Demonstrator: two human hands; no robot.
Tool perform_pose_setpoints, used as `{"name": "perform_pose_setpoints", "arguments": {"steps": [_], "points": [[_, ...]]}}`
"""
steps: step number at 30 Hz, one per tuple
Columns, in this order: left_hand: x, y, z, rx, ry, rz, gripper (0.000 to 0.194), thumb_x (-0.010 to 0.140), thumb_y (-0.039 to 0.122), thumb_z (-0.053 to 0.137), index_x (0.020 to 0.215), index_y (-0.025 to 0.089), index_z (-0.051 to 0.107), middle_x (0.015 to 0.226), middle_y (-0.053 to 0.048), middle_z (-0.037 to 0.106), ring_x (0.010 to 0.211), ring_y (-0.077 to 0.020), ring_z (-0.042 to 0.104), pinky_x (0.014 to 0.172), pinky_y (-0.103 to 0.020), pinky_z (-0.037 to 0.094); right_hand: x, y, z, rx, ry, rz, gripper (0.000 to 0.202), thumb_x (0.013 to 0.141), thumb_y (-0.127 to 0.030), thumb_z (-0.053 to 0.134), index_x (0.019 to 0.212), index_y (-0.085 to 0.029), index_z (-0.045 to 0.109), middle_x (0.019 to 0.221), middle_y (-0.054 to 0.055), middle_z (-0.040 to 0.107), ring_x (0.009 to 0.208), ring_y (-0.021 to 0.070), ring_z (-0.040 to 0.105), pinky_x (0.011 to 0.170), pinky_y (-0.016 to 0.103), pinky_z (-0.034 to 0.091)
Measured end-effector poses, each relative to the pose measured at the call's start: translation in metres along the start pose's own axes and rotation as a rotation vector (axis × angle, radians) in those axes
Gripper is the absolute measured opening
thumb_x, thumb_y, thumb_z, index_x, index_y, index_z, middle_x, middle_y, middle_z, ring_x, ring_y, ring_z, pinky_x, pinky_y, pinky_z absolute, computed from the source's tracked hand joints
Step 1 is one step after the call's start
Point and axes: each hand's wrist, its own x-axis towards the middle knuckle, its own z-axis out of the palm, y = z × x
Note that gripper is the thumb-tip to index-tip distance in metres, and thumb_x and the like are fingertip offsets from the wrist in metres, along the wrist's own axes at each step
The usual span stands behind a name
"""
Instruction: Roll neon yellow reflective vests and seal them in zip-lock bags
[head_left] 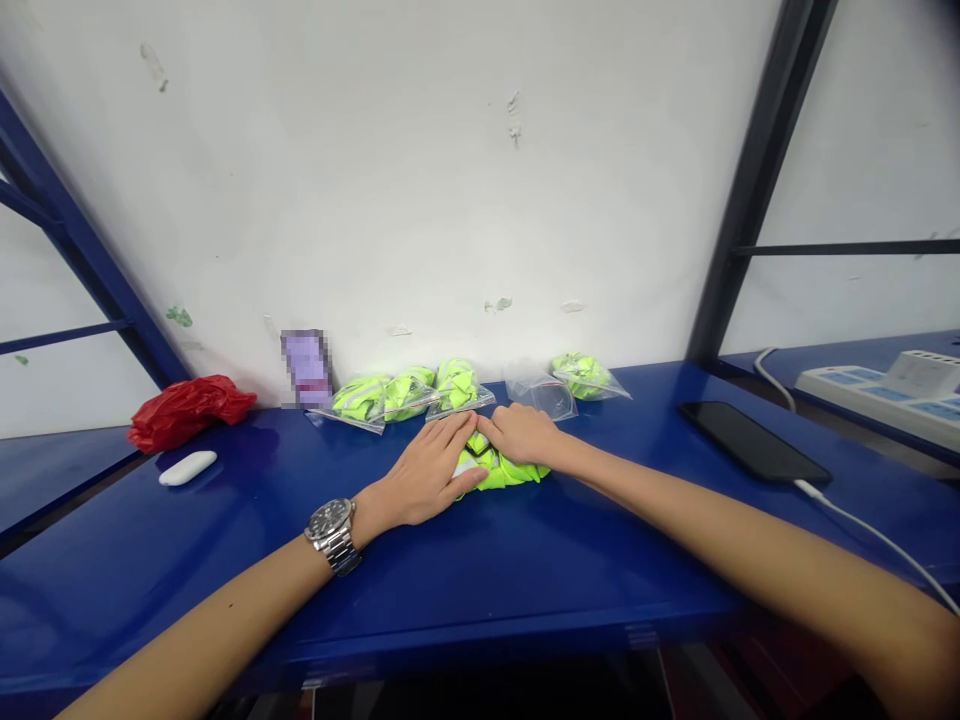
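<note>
A bundle of neon yellow-green fabric (510, 473) with pale strips lies on the blue table (450, 580). My left hand (424, 470), with a metal watch at the wrist, rests on the bundle's left side, fingers stretched forward and thumb apart. On its far right side lies my right hand (521, 435), its fingers bent round the fabric and partly hidden. Just behind my hands, clear bags of similar fabric (456, 385) stand in a row by the wall. A flat clear bag (544, 395) lies behind my right hand.
At the left are a red plastic bag (191, 408) and a white case (187, 468). A phone with a blurred screen (306, 368) leans on the wall. One more bagged bundle (585, 375), a dark phone (754, 440) with a cable, and a power strip (885, 395) lie rightward.
</note>
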Motion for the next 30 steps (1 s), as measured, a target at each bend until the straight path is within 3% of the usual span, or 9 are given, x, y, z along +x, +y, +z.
{"name": "perform_pose_setpoints", "arguments": {"steps": [4, 8, 10, 12, 15, 17, 22, 25, 30], "points": [[-0.003, -0.005, -0.007, -0.059, -0.139, -0.031, 0.078, 0.086, 0.065, 0.045, 0.142, 0.012, 0.032, 0.139, -0.018, 0.044, 0.128, -0.031, 0.042, 0.106, -0.046, 0.033, -0.004, -0.008, 0.003, -0.039, 0.179, 0.092, 0.049, 0.1, -0.039, 0.015, 0.106, -0.013, 0.056, 0.098, 0.018, 0.064, 0.087, 0.0286, 0.063, 0.073, 0.037, 0.041], [-0.004, -0.005, -0.009, -0.081, -0.175, -0.105, 0.08, 0.082, 0.069, 0.048, 0.138, 0.014, 0.038, 0.129, -0.017, 0.053, 0.115, -0.0316, 0.051, 0.097, -0.044, 0.04, -0.009, -0.002, 0.001, 0.14, 0.309, -0.161, 0.053, 0.102, -0.036, 0.01, 0.094, -0.014, 0.058, 0.086, 0.009, 0.065, 0.08, 0.0189, 0.06, 0.073, 0.029, 0.04], [-0.003, -0.003, -0.01, -0.08, -0.182, -0.136, 0.077, 0.082, 0.068, 0.048, 0.135, 0.013, 0.042, 0.121, -0.016, 0.056, 0.109, -0.0314, 0.054, 0.093, -0.044, 0.041, -0.015, 0.002, -0.002, 0.207, 0.237, -0.276, 0.06, 0.101, -0.041, 0.008, 0.09, -0.015, 0.06, 0.08, 0.007, 0.064, 0.076, 0.0176, 0.059, 0.073, 0.029, 0.039], [-0.002, 0.0, -0.011, -0.087, -0.188, -0.155, 0.075, 0.081, 0.067, 0.05, 0.133, 0.013, 0.044, 0.115, -0.015, 0.059, 0.105, -0.0308, 0.055, 0.091, -0.043, 0.043, -0.023, 0.004, -0.006, 0.152, 0.108, -0.352, 0.061, 0.097, -0.056, 0.017, 0.104, -0.014, 0.061, 0.088, 0.009, 0.065, 0.082, 0.0205, 0.06, 0.078, 0.032, 0.04], [-0.001, 0.002, -0.014, -0.12, -0.186, -0.168, 0.082, 0.073, 0.067, 0.06, 0.133, 0.013, 0.043, 0.116, -0.015, 0.058, 0.106, -0.0316, 0.055, 0.09, -0.043, 0.044, -0.032, 0.004, -0.007, -0.035, 0.015, -0.402, 0.098, 0.073, -0.081, 0.044, 0.141, -0.011, 0.035, 0.113, 0.019, 0.059, 0.1, 0.0328, 0.056, 0.086, 0.045, 0.04], [-0.002, 0.001, -0.016, -0.163, -0.193, -0.159, 0.091, 0.067, 0.067, 0.066, 0.135, 0.013, 0.041, 0.117, -0.015, 0.057, 0.106, -0.0325, 0.055, 0.09, -0.044, 0.045, -0.033, 0.003, -0.006, -0.097, -0.009, -0.408, 0.116, 0.063, -0.085, 0.049, 0.146, -0.008, 0.025, 0.115, 0.023, 0.056, 0.101, 0.0366, 0.054, 0.084, 0.048, 0.042], [-0.012, -0.001, -0.017, -0.239, -0.23, -0.147, 0.103, 0.063, 0.066, 0.069, 0.142, 0.012, 0.031, 0.128, -0.018, 0.051, 0.115, -0.0363, 0.05, 0.095, -0.049, 0.043, -0.026, 0.002, -0.007, -0.144, -0.073, -0.48, 0.096, 0.074, -0.077, 0.048, 0.137, -0.006, 0.037, 0.103, 0.02, 0.058, 0.087, 0.0319, 0.059, 0.075, 0.043, 0.046], [-0.019, -0.002, -0.012, -0.25, -0.2, -0.172, 0.095, 0.07, 0.055, 0.067, 0.144, 0.011, 0.027, 0.131, -0.019, 0.048, 0.119, -0.036, 0.048, 0.099, -0.051, 0.041, -0.022, 0.003, -0.006, -0.171, -0.068, -0.479, 0.086, 0.078, -0.069, 0.052, 0.133, -0.005, 0.041, 0.099, 0.018, 0.061, 0.081, 0.0299, 0.061, 0.074, 0.041, 0.046], [-0.018, 0.003, -0.001, -0.312, -0.075, -0.209, 0.085, 0.071, 0.035, 0.065, 0.143, 0.013, 0.025, 0.136, -0.017, 0.046, 0.123, -0.0324, 0.046, 0.103, -0.045, 0.04, -0.018, 0.004, 0.002, -0.028, -0.001, -0.359, 0.076, 0.068, -0.065, 0.064, 0.121, -0.011, 0.051, 0.094, 0.013, 0.066, 0.079, 0.0276, 0.064, 0.069, 0.034, 0.044]]}}
